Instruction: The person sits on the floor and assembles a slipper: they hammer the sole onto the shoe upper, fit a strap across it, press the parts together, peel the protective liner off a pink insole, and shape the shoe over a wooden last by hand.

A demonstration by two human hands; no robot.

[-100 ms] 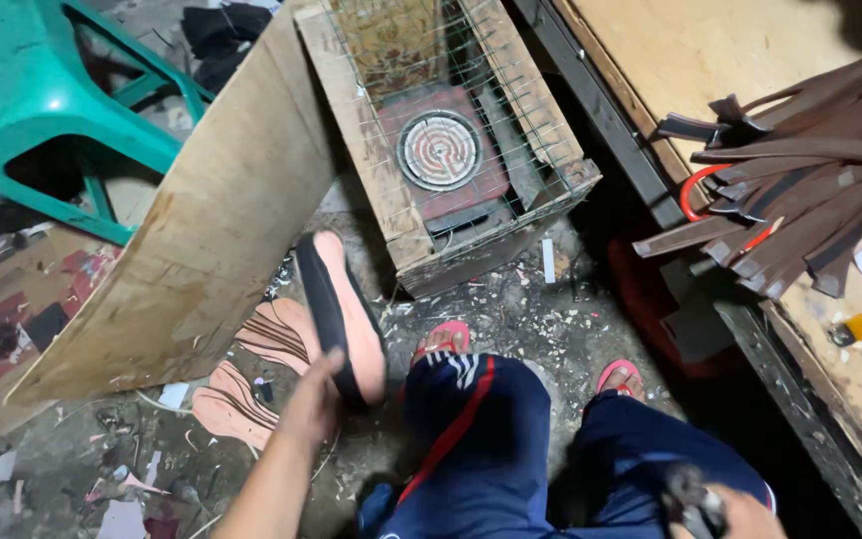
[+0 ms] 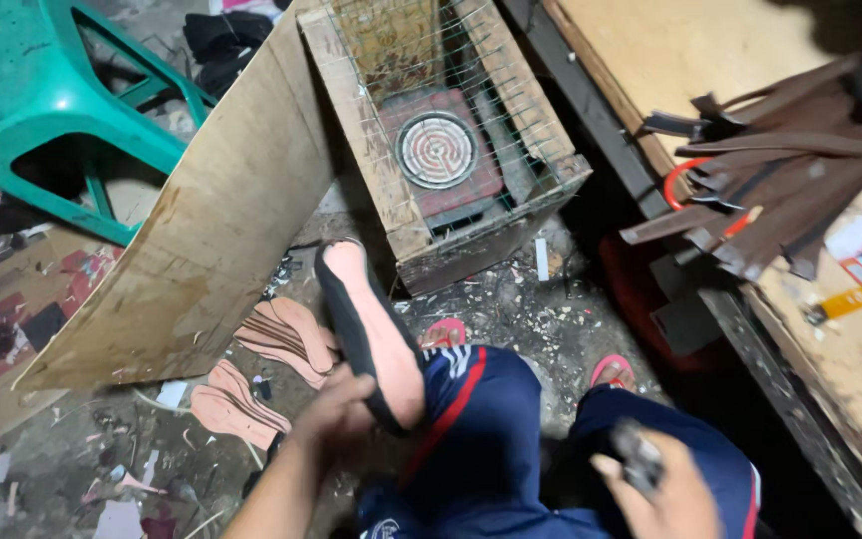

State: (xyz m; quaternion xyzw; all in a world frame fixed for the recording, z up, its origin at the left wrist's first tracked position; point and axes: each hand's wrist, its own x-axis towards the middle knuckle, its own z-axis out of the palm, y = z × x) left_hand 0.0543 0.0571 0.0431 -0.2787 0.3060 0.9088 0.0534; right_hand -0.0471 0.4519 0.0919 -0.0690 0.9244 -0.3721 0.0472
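Note:
My left hand grips the near end of a sandal sole, pink on its face with a black edge, held tilted over my left knee. My right hand is closed around a small dark tool above my right knee; the tool is blurred. More pink soles lie on the floor to the left, just beyond my left hand. My knees in dark blue trousers with a red stripe fill the bottom of the view.
A wooden crate with wire mesh holds a round coil heater ahead. A plywood sheet leans left of it. A green plastic chair stands at far left. A workbench at right carries dark leather strips. Scraps litter the floor.

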